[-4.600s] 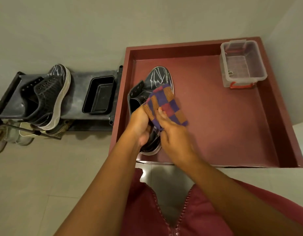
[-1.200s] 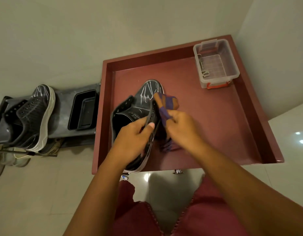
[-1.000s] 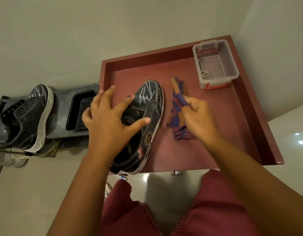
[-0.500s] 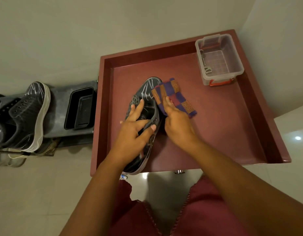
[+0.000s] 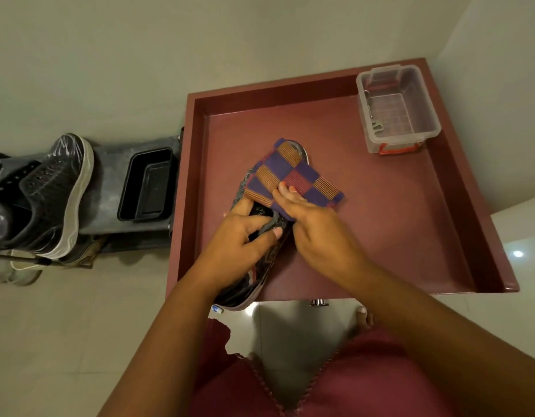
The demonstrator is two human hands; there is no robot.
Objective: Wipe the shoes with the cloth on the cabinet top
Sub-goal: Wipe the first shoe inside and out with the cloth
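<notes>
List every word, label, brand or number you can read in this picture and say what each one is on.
No text can be read anywhere.
Shoe under the left hand: pale scribbled lines and a small red and white mark on its side, too blurred to read.
Checked cloth under the right hand: pattern only.
Clear plastic box: no label visible.
Second shoe on the rack: scribbled lines only.
</notes>
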